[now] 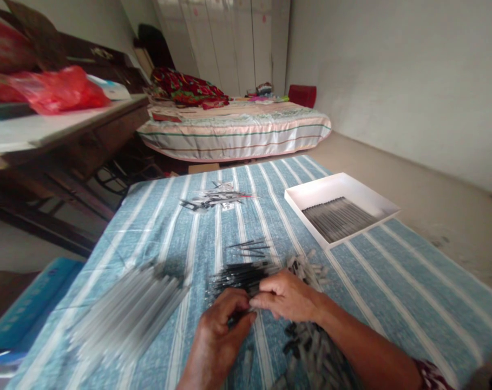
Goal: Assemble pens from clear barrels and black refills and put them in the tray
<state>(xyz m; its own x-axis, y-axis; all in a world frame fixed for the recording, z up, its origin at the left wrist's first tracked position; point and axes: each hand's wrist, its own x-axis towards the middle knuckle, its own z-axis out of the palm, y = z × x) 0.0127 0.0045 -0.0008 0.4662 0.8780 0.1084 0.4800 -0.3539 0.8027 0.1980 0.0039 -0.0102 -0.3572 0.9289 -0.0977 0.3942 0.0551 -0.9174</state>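
The left hand [219, 325] and right hand [288, 295] pinch close together beside slim black rods [237, 277]; grey tubes [128, 314] and 1 white box [357, 194] share the striped tablecloth [148, 235].

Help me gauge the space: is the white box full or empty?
Neither: the white box is partly filled. Dark, slender rods cover part of its floor, with bare white interior beyond them.

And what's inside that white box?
Inside the white box are many thin dark sticks, lying side by side. Some of the white bottom shows, but whatever is under the sticks is covered.
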